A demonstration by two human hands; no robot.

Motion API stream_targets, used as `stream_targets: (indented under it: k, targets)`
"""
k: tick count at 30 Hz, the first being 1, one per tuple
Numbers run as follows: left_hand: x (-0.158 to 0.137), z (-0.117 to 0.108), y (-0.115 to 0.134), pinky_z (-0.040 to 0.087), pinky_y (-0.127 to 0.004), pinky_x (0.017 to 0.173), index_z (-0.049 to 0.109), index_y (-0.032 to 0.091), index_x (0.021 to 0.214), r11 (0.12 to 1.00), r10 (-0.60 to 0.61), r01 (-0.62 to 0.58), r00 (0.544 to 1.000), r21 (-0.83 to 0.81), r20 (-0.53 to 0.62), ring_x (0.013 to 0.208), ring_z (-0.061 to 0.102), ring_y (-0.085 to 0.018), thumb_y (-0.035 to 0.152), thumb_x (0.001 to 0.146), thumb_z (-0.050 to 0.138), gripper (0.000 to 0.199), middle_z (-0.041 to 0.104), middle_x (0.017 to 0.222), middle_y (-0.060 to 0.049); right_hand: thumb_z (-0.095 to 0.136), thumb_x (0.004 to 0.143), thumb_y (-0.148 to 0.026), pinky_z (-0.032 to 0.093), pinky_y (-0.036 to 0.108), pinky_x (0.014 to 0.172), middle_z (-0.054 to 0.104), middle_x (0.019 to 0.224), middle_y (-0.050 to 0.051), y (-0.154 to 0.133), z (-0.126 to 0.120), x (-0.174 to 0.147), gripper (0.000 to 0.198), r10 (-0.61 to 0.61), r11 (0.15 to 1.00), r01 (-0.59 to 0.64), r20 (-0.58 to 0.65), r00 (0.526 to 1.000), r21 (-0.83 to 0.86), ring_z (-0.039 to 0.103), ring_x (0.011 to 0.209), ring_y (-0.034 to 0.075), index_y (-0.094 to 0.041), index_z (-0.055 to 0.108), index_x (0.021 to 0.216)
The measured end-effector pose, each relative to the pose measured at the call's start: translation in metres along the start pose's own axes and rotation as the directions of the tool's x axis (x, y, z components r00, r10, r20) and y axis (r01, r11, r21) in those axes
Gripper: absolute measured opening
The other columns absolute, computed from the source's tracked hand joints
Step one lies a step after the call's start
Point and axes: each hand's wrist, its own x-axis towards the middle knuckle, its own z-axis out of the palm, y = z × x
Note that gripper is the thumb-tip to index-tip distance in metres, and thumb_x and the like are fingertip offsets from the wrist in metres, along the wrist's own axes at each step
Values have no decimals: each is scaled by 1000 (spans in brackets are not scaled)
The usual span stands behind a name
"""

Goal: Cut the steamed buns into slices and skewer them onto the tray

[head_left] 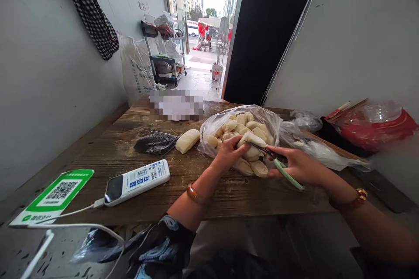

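My left hand (pixel 229 152) grips a pale steamed bun (pixel 254 139) above the front of a clear plastic bag (pixel 209 128). Scissors with light green handles (pixel 288 175) are in my right hand (pixel 296 165), their dark blades lying against the bun. Cut bun pieces (pixel 240 124) fill the bag, and a few more pieces lie below my hands. To the left of the bag rests a whole oblong bun (pixel 187 141) on the wooden table (pixel 209 192).
A grey cloth (pixel 156 143), a white power bank (pixel 137 182) with a cable and a green QR-code card (pixel 59 194) lie on the left. Crumpled plastic (pixel 322 150) and a red bag (pixel 379 126) are on the right. A cart (pixel 165 54) stands near the doorway.
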Motion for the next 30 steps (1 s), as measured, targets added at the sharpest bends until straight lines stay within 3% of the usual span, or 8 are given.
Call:
stream_targets:
  k: [3, 10, 16, 20, 27, 30]
  targets:
    - [0, 0, -1, 49, -30, 78, 75, 14, 106, 999, -4, 5, 1000, -46, 9, 88, 59, -21, 50, 80, 71, 45, 70, 94, -6, 77, 73, -58, 57, 40, 87, 79, 109, 8, 2, -1, 0, 84, -13, 1000, 13, -12, 1000, -29, 73, 97, 32, -17, 60, 144]
    - [0, 0, -3, 48, -28, 73, 74, 13, 101, 998, -23, 22, 1000, -61, -3, 83, 56, -19, 50, 80, 72, 43, 68, 91, -6, 68, 84, -52, 58, 40, 88, 79, 116, 8, 10, 9, -1, 56, -34, 998, 28, -104, 994, -65, 75, 99, 34, -18, 73, 129]
    - [0, 1, -3, 47, -30, 77, 74, 16, 102, 993, -20, 13, 998, -118, -55, 87, 59, -21, 46, 78, 75, 38, 70, 95, -6, 69, 84, -52, 58, 42, 90, 79, 117, 10, 11, 8, -3, 60, -26, 999, 23, -61, 998, -40, 74, 102, 36, -16, 70, 132]
    - [0, 1, -3, 46, -27, 75, 72, 17, 103, 992, -30, 19, 996, -127, -87, 85, 59, -19, 43, 77, 78, 38, 70, 92, -4, 73, 79, -50, 57, 45, 92, 79, 115, 7, 8, 5, -2, 67, -56, 998, 56, -10, 998, 20, 74, 101, 33, -24, 63, 140]
    - [1, -3, -3, 48, -30, 82, 75, 18, 102, 996, 50, -39, 988, 81, -144, 91, 60, -22, 35, 77, 76, 30, 72, 95, -5, 73, 78, -55, 59, 43, 85, 80, 105, 5, -2, 3, 14, 64, -39, 999, 39, 30, 999, 24, 74, 95, 34, -25, 68, 135]
    - [3, -6, -2, 48, -30, 81, 75, 17, 100, 990, 60, -37, 984, 136, -170, 91, 60, -22, 35, 77, 75, 29, 72, 96, -6, 73, 78, -55, 58, 45, 90, 79, 115, 8, -1, 3, 20, 63, -49, 999, 50, -28, 998, 10, 73, 103, 37, -21, 71, 131]
